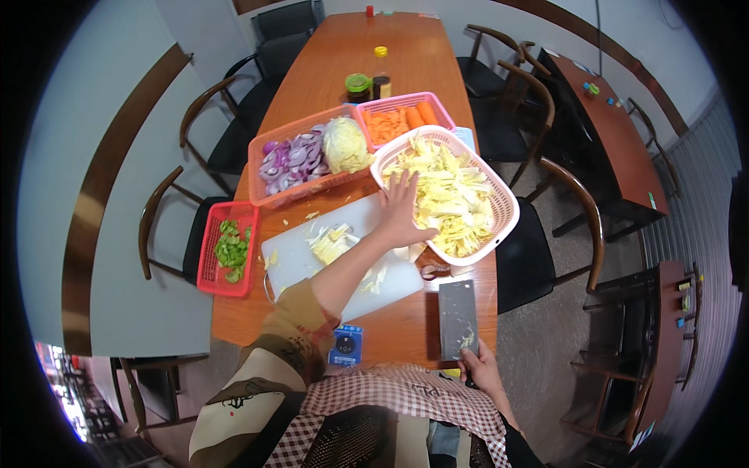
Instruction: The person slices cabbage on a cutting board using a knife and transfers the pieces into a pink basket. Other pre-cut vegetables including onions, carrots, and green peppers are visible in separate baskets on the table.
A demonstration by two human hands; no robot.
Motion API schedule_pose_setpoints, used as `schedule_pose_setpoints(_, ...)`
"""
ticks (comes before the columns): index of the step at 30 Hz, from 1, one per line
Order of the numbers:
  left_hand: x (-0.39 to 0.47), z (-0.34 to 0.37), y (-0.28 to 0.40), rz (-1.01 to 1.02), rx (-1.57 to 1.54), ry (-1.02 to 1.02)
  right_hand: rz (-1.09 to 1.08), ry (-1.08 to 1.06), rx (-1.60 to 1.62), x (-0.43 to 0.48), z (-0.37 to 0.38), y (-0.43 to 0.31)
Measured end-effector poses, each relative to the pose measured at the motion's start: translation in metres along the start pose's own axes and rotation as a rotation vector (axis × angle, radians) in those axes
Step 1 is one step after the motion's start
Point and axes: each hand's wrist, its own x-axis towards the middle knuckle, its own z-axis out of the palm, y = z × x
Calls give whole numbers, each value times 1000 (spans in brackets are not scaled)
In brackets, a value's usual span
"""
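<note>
My left hand [399, 215] is spread over the near left rim of a pink-white plastic basket [504, 202] filled with cut napa cabbage [459, 193]. In my right hand [481, 365] is a cleaver [458, 319], its broad blade flat above the table's near right edge, with cabbage bits stuck on it. A white cutting board [298, 251] lies beneath my left forearm, bearing a piece of cabbage [330, 244] and shreds. An orange basket [304, 192] holds cut red onion [295, 158] and a cabbage head [346, 145].
A pink basket [436, 102] of carrots [389, 124] and a red basket [202, 251] of green pepper pieces [233, 248] stand on the wooden table [392, 41]. Behind are a green-lidded jar [358, 88] and a yellow-capped bottle [381, 73]. Chairs [526, 251] flank the table.
</note>
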Motion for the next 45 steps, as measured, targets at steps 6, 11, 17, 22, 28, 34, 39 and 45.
schedule_pose_setpoints(6, -75, -21, -165, -343, 1, 207, 220, -487, -137, 50, 21, -32)
schedule_pose_setpoints(11, -86, -42, -126, -441, 44, -254, 518, -543, -151, 70, 53, -49)
schedule_pose_setpoints(17, -111, -42, -88, -470, 127, -438, 455, -517, -154, 99, 95, -41)
schedule_pose_setpoints(22, -135, -30, -78, -392, 219, -282, 370, -498, -107, 145, 129, -27)
schedule_pose_setpoints(28, -142, -12, -100, -419, 127, 31, 243, -499, -119, 150, 162, -36)
schedule_pose_setpoints(34, -104, -19, -64, -246, 42, 384, 21, -463, -174, 138, 138, -86)
schedule_pose_setpoints(39, 5, -19, 9, 104, -94, 539, -130, -100, -165, 106, 86, -169)
schedule_pose_setpoints(45, 80, 32, 60, -209, -256, 103, -110, 23, -333, 77, 9, -183)
